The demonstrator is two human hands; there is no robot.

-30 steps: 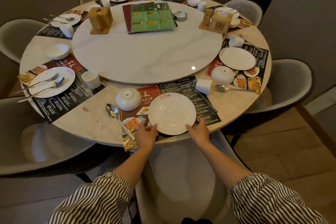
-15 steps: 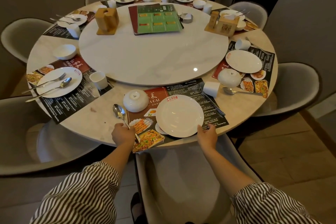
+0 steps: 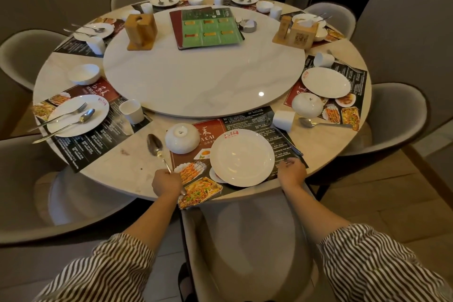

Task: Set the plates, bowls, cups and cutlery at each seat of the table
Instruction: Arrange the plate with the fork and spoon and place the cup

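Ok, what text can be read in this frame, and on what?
"A CAI": near placemat, beside the upturned bowl.
Red characters on the near plate rim: too blurred.
Small print on the placemats: too small.
Green menu: unreadable.

The room is dim and warm-toned, lit softly from overhead. A small bright glint sits on the turntable (image 3: 261, 93), whose pale top reflects the most light. Shadows under the table (image 3: 117, 169) and chairs are soft. The wide lens bends the walls and floor at the edges. Fine print on the mats (image 3: 255, 125) is smeared, and the spoon (image 3: 155, 146) looks slightly blurred.
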